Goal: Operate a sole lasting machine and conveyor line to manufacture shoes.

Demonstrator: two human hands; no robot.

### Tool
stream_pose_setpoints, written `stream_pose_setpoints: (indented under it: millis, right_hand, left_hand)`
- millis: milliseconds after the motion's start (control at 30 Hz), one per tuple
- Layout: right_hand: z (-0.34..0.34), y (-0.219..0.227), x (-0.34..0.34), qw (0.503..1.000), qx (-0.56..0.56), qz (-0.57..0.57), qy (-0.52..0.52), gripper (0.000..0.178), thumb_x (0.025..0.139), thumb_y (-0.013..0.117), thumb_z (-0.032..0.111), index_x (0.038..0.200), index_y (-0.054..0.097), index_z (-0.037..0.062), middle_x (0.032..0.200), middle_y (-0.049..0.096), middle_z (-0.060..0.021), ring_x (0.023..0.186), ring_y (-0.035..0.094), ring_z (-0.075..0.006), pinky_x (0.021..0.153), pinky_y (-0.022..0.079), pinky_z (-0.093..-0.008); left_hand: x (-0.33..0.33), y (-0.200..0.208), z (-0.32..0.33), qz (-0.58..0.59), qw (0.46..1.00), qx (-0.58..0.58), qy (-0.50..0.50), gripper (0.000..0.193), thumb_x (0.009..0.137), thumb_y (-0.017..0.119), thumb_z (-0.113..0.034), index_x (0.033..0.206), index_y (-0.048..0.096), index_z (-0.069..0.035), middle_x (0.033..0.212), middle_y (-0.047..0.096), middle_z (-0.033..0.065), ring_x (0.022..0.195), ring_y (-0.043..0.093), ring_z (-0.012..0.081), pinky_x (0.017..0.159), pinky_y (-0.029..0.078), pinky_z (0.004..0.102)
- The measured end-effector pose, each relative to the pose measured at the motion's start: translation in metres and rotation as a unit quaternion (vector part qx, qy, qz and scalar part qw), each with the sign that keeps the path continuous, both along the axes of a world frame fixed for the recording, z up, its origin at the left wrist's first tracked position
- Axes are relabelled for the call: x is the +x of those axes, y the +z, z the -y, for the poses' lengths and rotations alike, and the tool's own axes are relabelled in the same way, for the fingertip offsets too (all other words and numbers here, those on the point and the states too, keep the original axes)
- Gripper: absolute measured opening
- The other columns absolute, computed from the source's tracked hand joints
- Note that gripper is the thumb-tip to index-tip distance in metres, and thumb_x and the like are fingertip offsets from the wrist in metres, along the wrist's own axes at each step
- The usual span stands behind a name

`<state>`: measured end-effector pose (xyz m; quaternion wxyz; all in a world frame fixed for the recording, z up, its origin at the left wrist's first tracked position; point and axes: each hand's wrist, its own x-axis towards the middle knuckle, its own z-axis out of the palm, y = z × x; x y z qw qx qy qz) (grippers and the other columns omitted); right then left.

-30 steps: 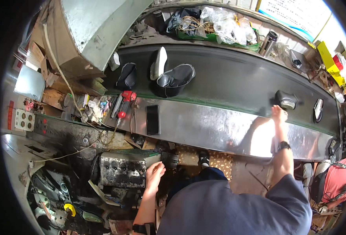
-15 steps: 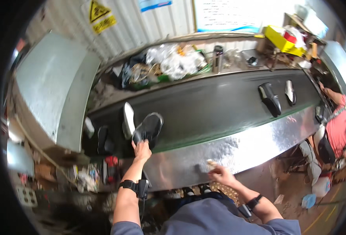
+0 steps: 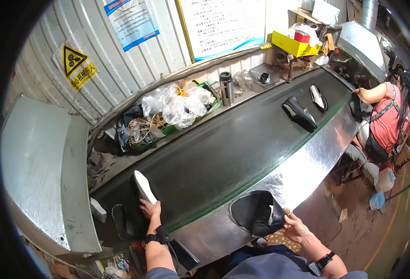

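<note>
Black shoe [image 3: 251, 211] over near steel ledge [image 3: 209, 239], pinched at its right end in right hand [image 3: 297, 230]; contact with ledge not clear. Small tan bit at right fingertips, too small to identify. Left hand [image 3: 149, 210] at near end of white-soled shoe [image 3: 143, 184] on dark conveyor belt [image 3: 214, 158], touching, fingers bent and partly hidden; can't tell if gripping. Farther left on belt: dark shoe [image 3: 121, 223], then pale-soled shoe [image 3: 98, 210]. Far right on belt: black slip-on [image 3: 301, 115] just beside narrower shoe [image 3: 318, 98]. Phone [image 3: 185, 255] on ledge, right of left forearm. Steel thermos [image 3: 226, 89] on far shelf, right of plastic bags [image 3: 179, 104]. Co-worker in pink top [image 3: 386, 118] at belt's right end.
</note>
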<state>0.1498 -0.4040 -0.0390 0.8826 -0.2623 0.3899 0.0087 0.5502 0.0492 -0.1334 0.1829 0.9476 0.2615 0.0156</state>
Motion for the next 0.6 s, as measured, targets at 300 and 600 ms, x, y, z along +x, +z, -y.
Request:
stream_pose_setpoints:
  millis: [300,600]
  right_hand:
    - [0.014,-0.005,-0.011,0.987,0.064,0.036,0.140,0.070,0.095,0.067,0.022,0.152,0.026,0.0225,0.146,0.043,-0.0115,0.131,0.046,-0.0383,0.095,0.046,-0.0668]
    - [0.054,-0.005,0.017,0.985,-0.041,0.056,0.160,0.045,0.103,0.050,0.035,0.142,0.045,0.0138,0.132,0.057,-0.0118,0.118,0.059,-0.0299,0.088,0.054,-0.0489]
  left_hand:
    - [-0.095,0.055,0.025,0.132,0.942,0.133,-0.280,0.076,0.063,0.074,-0.006,0.136,0.057,-0.017,0.142,0.039,0.0232,0.131,0.040,0.0431,0.107,0.037,0.0529]
    - [-0.245,0.127,0.166,0.256,0.748,0.035,-0.611,0.041,0.068,0.074,-0.013,0.108,0.069,-0.019,0.127,0.050,0.0129,0.124,0.044,0.0298,0.109,0.034,0.0519]
